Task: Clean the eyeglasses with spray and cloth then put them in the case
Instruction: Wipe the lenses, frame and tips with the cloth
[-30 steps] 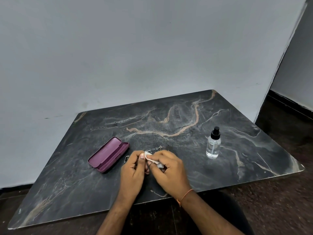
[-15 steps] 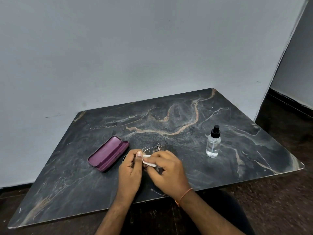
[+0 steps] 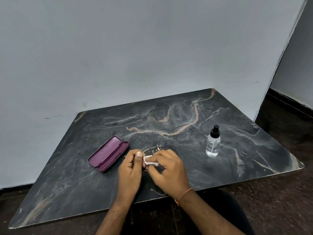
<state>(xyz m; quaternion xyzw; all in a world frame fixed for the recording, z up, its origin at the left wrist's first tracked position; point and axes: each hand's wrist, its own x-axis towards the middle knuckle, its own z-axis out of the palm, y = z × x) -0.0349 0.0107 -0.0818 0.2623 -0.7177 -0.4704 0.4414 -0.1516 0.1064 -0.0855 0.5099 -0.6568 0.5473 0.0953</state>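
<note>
Eyeglasses [image 3: 153, 148] now farther from the table [image 3: 169, 119] edge; no legible writing.

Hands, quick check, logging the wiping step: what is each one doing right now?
Left hand: closed on the eyeglasses.
Right hand: closed, pinching the white cloth against the glasses.
</note>
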